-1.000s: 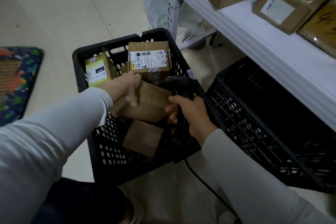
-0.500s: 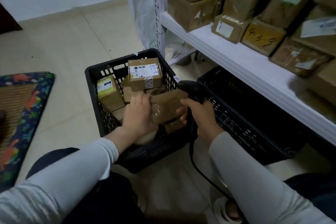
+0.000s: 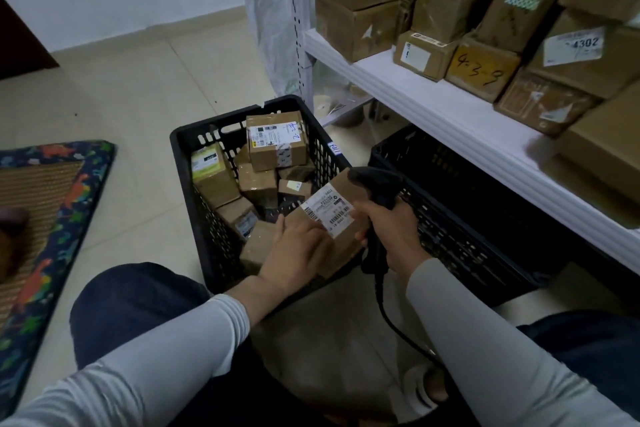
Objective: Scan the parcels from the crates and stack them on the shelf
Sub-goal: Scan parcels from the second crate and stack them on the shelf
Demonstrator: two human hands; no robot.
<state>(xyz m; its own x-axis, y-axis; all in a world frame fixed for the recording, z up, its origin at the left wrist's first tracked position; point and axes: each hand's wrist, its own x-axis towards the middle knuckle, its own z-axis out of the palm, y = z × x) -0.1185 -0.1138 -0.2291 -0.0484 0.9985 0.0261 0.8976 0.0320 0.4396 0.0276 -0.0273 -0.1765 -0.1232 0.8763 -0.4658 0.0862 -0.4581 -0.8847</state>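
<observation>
My left hand (image 3: 299, 251) grips a small brown cardboard parcel (image 3: 341, 243) with its white barcode label turned up, held over the near right corner of a black crate (image 3: 211, 236). My right hand (image 3: 394, 236) grips a black corded barcode scanner (image 3: 379, 184), whose head sits right over the parcel's far end. Several more brown parcels (image 3: 277, 142) lie inside the crate. A white shelf (image 3: 433, 114) on the right carries several stacked cardboard boxes.
A second black crate (image 3: 467, 218) stands under the shelf, right of the first, its inside dark. A patterned mat (image 3: 52, 204) lies on the tiled floor at left. My knees are in the foreground. The scanner's cable runs down between my arms.
My left hand lifted the parcel out of the crate and turned it so its label faces up. The scanner stayed beside it, and my view rose toward the shelf.
</observation>
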